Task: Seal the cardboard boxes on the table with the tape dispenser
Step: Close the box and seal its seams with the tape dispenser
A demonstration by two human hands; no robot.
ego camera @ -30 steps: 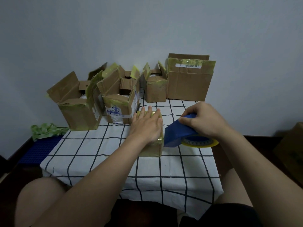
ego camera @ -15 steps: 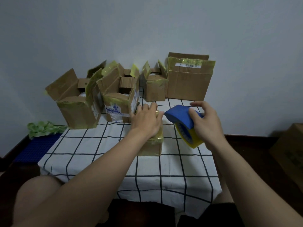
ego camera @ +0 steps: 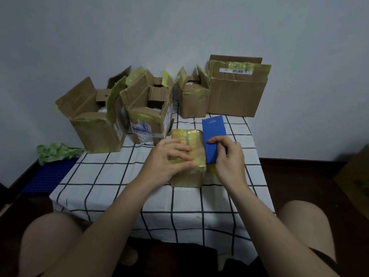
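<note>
A small cardboard box point(ego camera: 194, 140) with yellowish tape over its closed top sits mid-table. My left hand point(ego camera: 169, 156) rests on its top, fingers bent over the near left part. My right hand point(ego camera: 227, 156) grips the blue tape dispenser point(ego camera: 213, 134), held upright against the box's right side; a bit of the yellow tape roll point(ego camera: 212, 171) shows below it. Behind stand open boxes: a large left one point(ego camera: 95, 124), a middle one point(ego camera: 151, 120), a small one point(ego camera: 192, 96) and a tall right one point(ego camera: 237, 92).
The table carries a white cloth with a black grid point(ego camera: 111, 188). Green crumpled material point(ego camera: 56, 151) lies on a blue mat point(ego camera: 50, 174) at the left. Another cardboard box point(ego camera: 355, 180) stands on the floor at the right. My knees sit below the table's front edge.
My right hand turned the dispenser upright and brought it against the box's right side. My left hand slid nearer on the box top, uncovering its far part.
</note>
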